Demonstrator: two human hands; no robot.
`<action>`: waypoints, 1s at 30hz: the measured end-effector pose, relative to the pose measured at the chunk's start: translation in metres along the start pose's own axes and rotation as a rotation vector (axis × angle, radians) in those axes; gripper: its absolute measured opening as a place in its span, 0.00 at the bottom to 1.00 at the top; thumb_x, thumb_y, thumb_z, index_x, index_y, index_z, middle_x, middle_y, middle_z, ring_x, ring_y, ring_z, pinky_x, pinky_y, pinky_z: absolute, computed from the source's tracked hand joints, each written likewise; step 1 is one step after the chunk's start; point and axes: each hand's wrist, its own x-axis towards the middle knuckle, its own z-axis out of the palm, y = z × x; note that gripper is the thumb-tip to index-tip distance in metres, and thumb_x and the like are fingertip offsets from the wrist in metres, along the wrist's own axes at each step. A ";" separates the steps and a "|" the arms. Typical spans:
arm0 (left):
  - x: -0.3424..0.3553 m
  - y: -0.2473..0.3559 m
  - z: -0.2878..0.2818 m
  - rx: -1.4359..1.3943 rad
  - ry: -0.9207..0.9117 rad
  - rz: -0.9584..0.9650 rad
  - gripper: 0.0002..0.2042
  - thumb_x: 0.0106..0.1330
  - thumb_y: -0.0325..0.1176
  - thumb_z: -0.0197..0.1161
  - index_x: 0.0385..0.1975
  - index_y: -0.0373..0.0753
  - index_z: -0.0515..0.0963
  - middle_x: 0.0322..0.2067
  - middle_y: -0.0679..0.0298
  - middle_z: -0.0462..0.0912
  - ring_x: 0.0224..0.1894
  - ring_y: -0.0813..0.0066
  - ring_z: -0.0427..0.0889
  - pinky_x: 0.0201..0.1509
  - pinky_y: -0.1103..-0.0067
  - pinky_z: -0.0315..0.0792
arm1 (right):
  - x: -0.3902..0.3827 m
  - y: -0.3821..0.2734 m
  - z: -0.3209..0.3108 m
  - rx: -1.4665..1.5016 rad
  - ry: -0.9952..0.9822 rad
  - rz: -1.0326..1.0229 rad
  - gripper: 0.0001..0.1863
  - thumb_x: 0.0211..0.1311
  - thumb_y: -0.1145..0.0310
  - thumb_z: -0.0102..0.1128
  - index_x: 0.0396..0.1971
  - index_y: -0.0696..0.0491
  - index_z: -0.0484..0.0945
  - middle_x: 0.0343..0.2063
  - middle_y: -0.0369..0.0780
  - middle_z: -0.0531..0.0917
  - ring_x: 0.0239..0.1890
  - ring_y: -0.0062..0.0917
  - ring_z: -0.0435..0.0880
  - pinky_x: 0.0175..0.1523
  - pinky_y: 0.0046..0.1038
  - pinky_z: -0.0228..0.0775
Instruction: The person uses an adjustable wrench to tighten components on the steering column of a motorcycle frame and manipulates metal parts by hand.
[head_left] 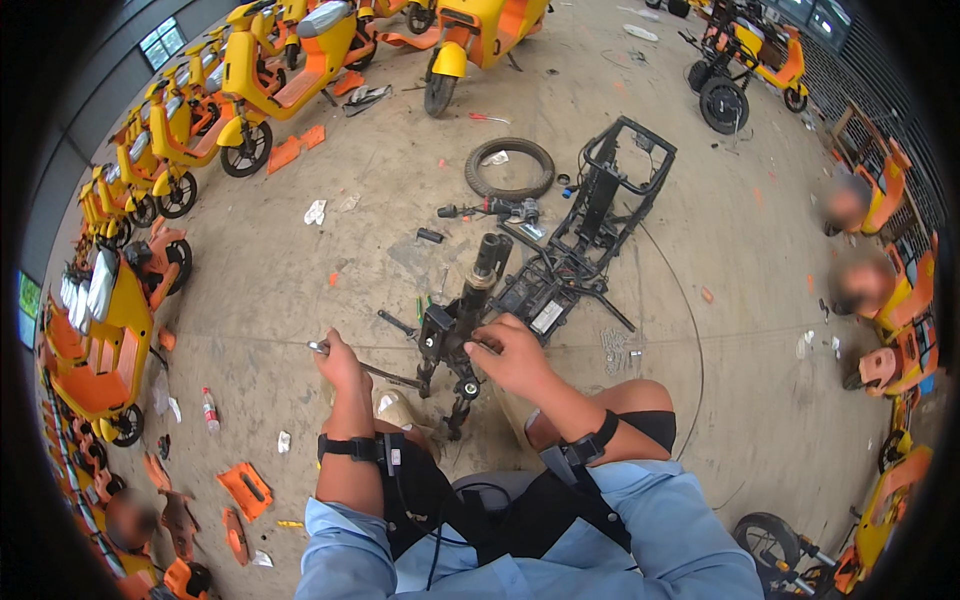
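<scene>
In front of me stands a bare black scooter frame (600, 200), its fork end and upright steel tube nearest my body. My left hand (342, 362) is closed around a metal tool (318, 347) with a shiny rounded end; most of it is hidden in the fist. A dark rod or cable (392, 378) runs from beside that hand to the frame's lower part. My right hand (512, 358) is at the right side of the steel tube (487, 262), fingers pinched around a small dark metal piece (484, 348) that I cannot make out.
Beyond the frame lie a tyre (509, 168), a cordless power tool (492, 208) and red-handled pliers (488, 118). Bolts (614, 345) are scattered right of it. Yellow scooters (290, 70) line the left and far sides; orange panels (245, 489) and a bottle (210, 410) lie left.
</scene>
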 end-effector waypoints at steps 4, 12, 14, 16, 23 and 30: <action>-0.007 0.007 0.005 0.042 -0.027 -0.017 0.12 0.66 0.38 0.62 0.32 0.39 0.69 0.25 0.69 0.69 0.26 0.81 0.65 0.31 0.77 0.62 | 0.010 -0.001 -0.007 -0.131 -0.007 0.151 0.14 0.56 0.58 0.67 0.31 0.55 0.83 0.30 0.42 0.80 0.35 0.41 0.81 0.40 0.37 0.74; -0.001 0.004 0.005 0.049 -0.039 -0.048 0.12 0.68 0.39 0.61 0.28 0.42 0.67 0.21 0.72 0.66 0.24 0.82 0.63 0.27 0.80 0.58 | 0.029 0.016 -0.028 -0.473 0.015 0.070 0.17 0.55 0.54 0.67 0.32 0.53 0.80 0.31 0.42 0.81 0.37 0.41 0.82 0.39 0.39 0.73; 0.005 0.002 0.006 0.079 -0.009 -0.029 0.13 0.69 0.40 0.60 0.27 0.43 0.66 0.21 0.73 0.65 0.23 0.83 0.62 0.28 0.80 0.58 | 0.033 0.029 -0.021 -0.511 0.066 0.008 0.15 0.55 0.56 0.67 0.32 0.53 0.80 0.30 0.41 0.81 0.36 0.40 0.81 0.37 0.39 0.73; 0.001 0.004 0.013 0.091 0.002 -0.046 0.13 0.69 0.40 0.60 0.27 0.42 0.66 0.21 0.73 0.65 0.23 0.83 0.62 0.28 0.81 0.57 | 0.035 0.040 -0.013 -0.490 0.099 -0.047 0.13 0.56 0.58 0.67 0.32 0.52 0.80 0.29 0.41 0.80 0.35 0.41 0.81 0.36 0.38 0.72; 0.003 0.012 0.018 0.029 -0.028 -0.061 0.14 0.69 0.41 0.60 0.28 0.42 0.65 0.20 0.73 0.64 0.22 0.83 0.61 0.26 0.81 0.56 | 0.049 0.051 -0.013 -0.359 -0.040 -0.139 0.09 0.58 0.64 0.64 0.33 0.52 0.81 0.32 0.43 0.81 0.39 0.42 0.81 0.40 0.39 0.73; 0.012 0.003 0.006 0.013 0.012 -0.008 0.12 0.68 0.40 0.60 0.28 0.42 0.68 0.23 0.70 0.68 0.26 0.81 0.65 0.31 0.80 0.61 | 0.046 0.054 -0.021 -0.273 -0.161 -0.139 0.11 0.60 0.68 0.61 0.43 0.53 0.81 0.38 0.44 0.83 0.43 0.41 0.81 0.45 0.37 0.74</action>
